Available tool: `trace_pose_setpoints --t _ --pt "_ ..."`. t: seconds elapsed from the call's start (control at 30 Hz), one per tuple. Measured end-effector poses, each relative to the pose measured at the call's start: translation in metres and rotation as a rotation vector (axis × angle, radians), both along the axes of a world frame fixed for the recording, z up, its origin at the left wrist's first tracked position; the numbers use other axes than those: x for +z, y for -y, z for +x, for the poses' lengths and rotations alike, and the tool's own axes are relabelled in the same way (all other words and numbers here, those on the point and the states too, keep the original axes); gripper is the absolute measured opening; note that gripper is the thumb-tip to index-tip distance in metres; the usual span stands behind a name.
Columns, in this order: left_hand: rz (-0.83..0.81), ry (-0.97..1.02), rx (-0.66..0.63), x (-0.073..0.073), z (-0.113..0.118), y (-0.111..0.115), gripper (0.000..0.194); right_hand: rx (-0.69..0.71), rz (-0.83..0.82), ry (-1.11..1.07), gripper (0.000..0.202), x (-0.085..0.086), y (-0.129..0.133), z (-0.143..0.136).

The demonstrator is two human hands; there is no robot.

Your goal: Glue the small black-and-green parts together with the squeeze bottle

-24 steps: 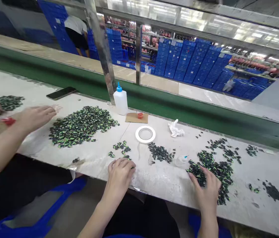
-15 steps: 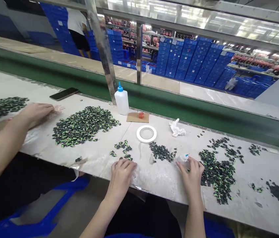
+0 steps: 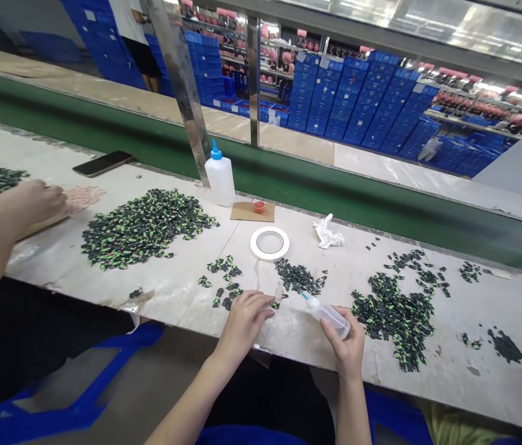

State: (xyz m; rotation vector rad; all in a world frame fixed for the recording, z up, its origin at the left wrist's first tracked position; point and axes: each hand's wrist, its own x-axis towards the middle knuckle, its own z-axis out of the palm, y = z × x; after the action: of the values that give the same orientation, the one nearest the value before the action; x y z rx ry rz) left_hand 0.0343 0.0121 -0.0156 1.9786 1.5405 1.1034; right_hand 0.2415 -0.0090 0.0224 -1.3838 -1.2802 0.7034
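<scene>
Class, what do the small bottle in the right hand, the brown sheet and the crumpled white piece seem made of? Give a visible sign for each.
Small bottle: probably plastic, smooth, since its body is translucent.
Brown sheet: likely cardboard, matt, judging by its plain brown colour and flat shape.
Crumpled white piece: perhaps tissue paper, dull, given its creases; thin cloth remains possible.

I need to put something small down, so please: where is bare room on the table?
Bare patches lie between the tissue and the big pile on the right, and between that pile and the dark heap farther right, behind a few loose pieces. It is crowded around the left hand: scattered pieces, the small black pile and the bottle in the right hand.
</scene>
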Motion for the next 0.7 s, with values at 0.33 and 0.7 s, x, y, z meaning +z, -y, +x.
trace_pose_setpoints --t 0.33,0.7 --pt "-0.018 0.054 0.029 0.0 0.004 -0.004 0.01 -0.148 -0.18 -0.045 0.037 -0.005 -0.008 -0.026" --pt "0.05 0.015 0.085 0.001 0.009 0.0 0.014 -0.109 -0.218 0.022 0.036 -0.007 -0.009 -0.028"
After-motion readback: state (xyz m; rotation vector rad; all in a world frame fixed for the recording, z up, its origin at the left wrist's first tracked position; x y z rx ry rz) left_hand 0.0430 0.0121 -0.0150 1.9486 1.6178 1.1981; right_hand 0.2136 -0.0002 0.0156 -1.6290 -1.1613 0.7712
